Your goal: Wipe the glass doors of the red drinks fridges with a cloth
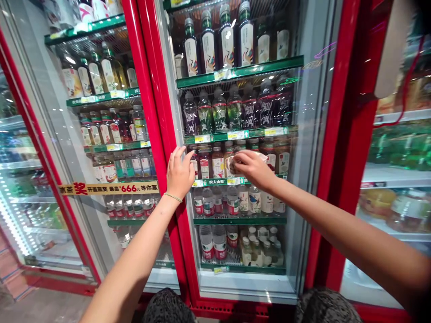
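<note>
My left hand (180, 174) is at the red frame (170, 130) of the closed glass door, fingers apart and holding nothing. A thin band circles that wrist. In front of the glass, my right hand (249, 167) is closed, its fingers curled around what looks like a white cloth (261, 156). Most of this cloth is hidden by the hand. Behind the glass, the nearest bottles are tea bottles (217, 162) on a shelf with a green edge (215, 181). Whether either hand presses on the glass I cannot tell.
Dark bottles (227, 42) fill the upper shelf; water bottles (220, 244) stand on the lowest. Another red-framed cooler door, with a printed banner (111, 188), is to the left. An open-looking shelf (390, 177) is at the right. My patterned knees (166, 307) show below.
</note>
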Demonstrator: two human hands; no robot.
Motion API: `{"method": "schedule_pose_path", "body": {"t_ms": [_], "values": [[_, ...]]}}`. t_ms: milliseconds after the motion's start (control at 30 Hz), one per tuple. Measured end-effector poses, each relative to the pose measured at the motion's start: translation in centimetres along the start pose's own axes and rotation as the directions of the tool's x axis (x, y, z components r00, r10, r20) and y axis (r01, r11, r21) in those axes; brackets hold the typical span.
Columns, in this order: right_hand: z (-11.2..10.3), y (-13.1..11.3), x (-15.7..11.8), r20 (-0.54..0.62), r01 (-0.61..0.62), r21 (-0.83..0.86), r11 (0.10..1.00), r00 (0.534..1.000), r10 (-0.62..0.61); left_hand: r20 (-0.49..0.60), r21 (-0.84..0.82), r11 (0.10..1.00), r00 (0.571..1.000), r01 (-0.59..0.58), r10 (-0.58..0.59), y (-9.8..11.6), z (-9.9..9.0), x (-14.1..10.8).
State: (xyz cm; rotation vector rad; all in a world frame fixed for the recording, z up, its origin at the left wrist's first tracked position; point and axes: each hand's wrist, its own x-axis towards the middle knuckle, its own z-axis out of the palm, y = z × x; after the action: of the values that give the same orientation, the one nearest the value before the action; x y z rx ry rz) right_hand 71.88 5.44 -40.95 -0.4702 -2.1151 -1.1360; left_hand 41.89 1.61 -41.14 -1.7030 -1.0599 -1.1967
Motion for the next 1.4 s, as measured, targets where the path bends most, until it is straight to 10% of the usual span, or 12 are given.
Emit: {"method": "schedule_pose_path", "body": {"t_ms": [233,433,600,733,867,1000,1200,1333,1400], "values": [[-7.4,7.2,-2.9,0.101,-0.040,-0.184,0.982,0.993,0.059,-0.014,-0.065,0.997,0.999,0.046,-0.047,1.9,2.2,1.7],[-3.1,6.7,-4.2,-0.009,-0.199,-0.034,0.979,0.980,0.199,-0.053,-0.115,0.991,0.996,0.069,-0.076,4.3,3.8,4.4],[-0.3,5.0,-4.6,-0.295,-0.425,-0.053,0.904,0.871,0.392,-0.046,-0.118,0.991,0.997,-0.066,0.061,5.8,4.7,6.1],[1.1,3.4,-5.9,-0.219,-0.469,-0.014,0.883,0.863,0.455,-0.046,-0.118,0.986,0.993,-0.114,0.110,6.6,6.2,5.9],[2.7,0.9,-7.5,0.052,-0.204,-0.077,0.976,0.977,0.208,-0.036,-0.142,0.987,0.997,-0.077,0.073,7.3,8.2,4.7],[1.9,2.5,-8.3,0.241,0.065,-0.074,0.995,0.969,-0.046,-0.031,-0.130,0.989,0.997,-0.074,0.070,7.2,9.7,3.7],[-0.7,8.4,-6.1,-0.095,-0.442,-0.231,0.867,0.897,0.432,-0.056,-0.103,0.990,0.994,-0.094,0.089,6.9,10.4,3.6],[0.4,6.8,-7.2,-0.209,-0.570,-0.180,0.802,0.819,0.535,-0.056,-0.111,0.988,0.994,-0.105,0.099,6.8,10.6,3.5],[1.3,4.4,-9.7,-0.136,-0.525,-0.191,0.829,0.851,0.508,-0.052,-0.119,0.988,0.994,-0.102,0.096,6.8,10.7,3.4]]}}
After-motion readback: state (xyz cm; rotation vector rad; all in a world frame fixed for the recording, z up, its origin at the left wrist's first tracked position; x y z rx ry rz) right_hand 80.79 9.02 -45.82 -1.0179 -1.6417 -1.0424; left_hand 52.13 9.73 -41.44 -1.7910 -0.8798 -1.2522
